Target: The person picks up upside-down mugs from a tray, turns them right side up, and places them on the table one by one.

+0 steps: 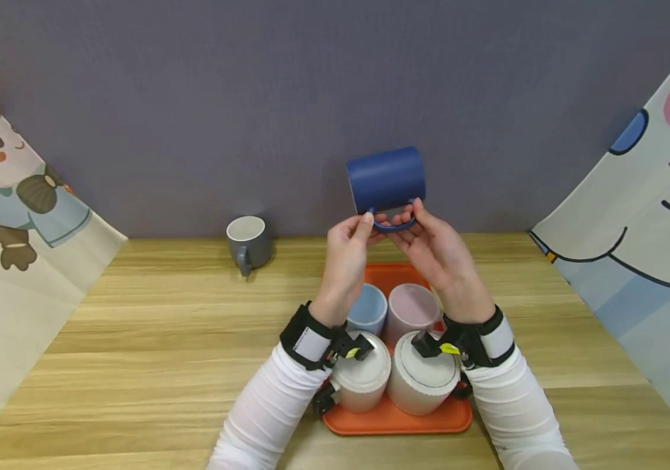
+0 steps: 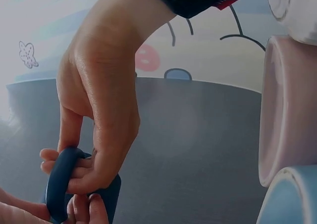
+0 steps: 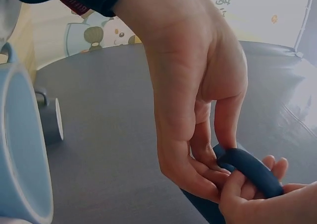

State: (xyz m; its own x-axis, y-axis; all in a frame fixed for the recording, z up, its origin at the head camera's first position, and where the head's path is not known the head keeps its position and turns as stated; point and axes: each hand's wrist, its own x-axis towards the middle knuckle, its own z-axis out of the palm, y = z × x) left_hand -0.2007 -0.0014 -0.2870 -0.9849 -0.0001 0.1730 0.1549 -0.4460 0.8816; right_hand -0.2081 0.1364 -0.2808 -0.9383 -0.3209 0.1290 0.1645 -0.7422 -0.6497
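Note:
A dark blue mug [image 1: 386,177] is held up on its side in front of the grey backdrop, its handle [image 1: 394,227] towards me. My left hand [image 1: 345,264] pinches the left end of the handle between thumb and fingers. At the handle's other end, my right hand [image 1: 445,256] grips it with thumb and fingertips. Fingers of both hands meet around the handle [image 2: 62,184], also seen in the right wrist view as a curved blue band [image 3: 252,172]. The mug's mouth does not show.
Below the hands lies an orange-red tray [image 1: 396,424] bearing a light blue cup [image 1: 368,307], a pink cup [image 1: 413,305] and two whitish vessels [image 1: 361,369] with closed tops. A grey mug [image 1: 249,247] stands left on the wooden table [image 1: 153,326], near the backdrop [image 1: 194,130].

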